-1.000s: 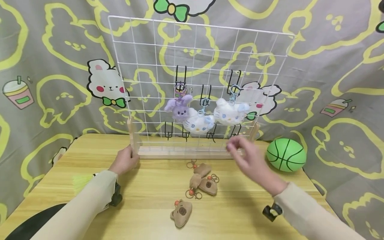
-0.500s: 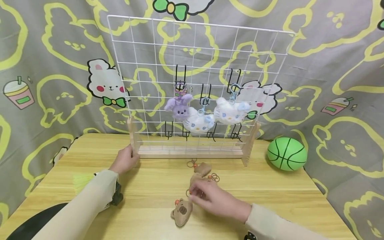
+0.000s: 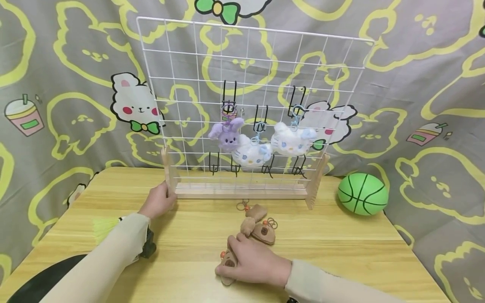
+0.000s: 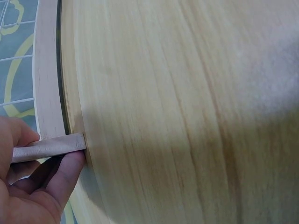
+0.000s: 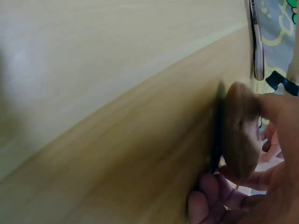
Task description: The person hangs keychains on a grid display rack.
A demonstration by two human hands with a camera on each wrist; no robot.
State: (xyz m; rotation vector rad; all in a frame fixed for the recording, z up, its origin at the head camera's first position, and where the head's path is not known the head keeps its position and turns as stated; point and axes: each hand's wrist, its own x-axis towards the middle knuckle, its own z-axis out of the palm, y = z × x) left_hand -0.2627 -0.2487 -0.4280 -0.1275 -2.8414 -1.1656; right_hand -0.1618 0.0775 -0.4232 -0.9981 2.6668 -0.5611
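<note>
My left hand (image 3: 158, 202) grips the left wooden foot (image 4: 51, 147) of a white wire grid rack (image 3: 246, 50), thumb on one side and fingers on the other. At the front middle of the table, my right hand (image 3: 257, 261) holds a brown plush capybara keychain (image 3: 228, 275) between thumb and fingers. The right wrist view shows this plush (image 5: 240, 135) close to the tabletop, partly covered by the hand. Several more brown plush keychains (image 3: 264, 232) lie just beyond, with rings and orange beads. On the rack's hooks hang a purple plush (image 3: 227, 136) and two white cat plushes (image 3: 251, 153) (image 3: 291, 141).
Several black hooks (image 3: 214, 162) sit low on the grid. A green ball (image 3: 363, 193) rests at the table's right. Left, a yellow bristly thing (image 3: 104, 227) and a black round object (image 3: 45, 280) are partly behind the sleeve. A patterned curtain (image 3: 417, 84) hangs behind.
My right hand has come down from near the rack's right side to the front plush keychain and taken hold of it. The left hand stays on the rack's foot.
</note>
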